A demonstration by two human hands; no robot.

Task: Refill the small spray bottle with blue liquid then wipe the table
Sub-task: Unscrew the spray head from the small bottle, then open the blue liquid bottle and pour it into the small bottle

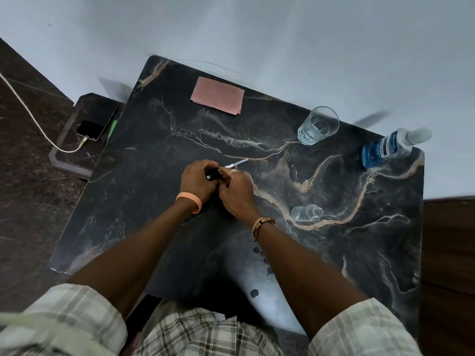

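Over the middle of the dark marble table (154, 155), my left hand (196, 179) grips a black spray head (213, 174). Its thin white tube (236, 163) sticks out to the right. My right hand (236, 194) meets the left hand, its fingers curled at the spray head. The small clear spray bottle (307, 213) stands uncapped to the right of my right wrist, apart from both hands. A bottle of blue liquid (385, 150) stands at the table's far right corner. A folded pink cloth (218, 95) lies at the far edge.
A clear drinking glass (318, 125) with some water stands left of the blue bottle. Dark droplets (259, 255) spot the near part of the table. A phone (99, 124) on a white charging cable lies on a lower ledge at the left.
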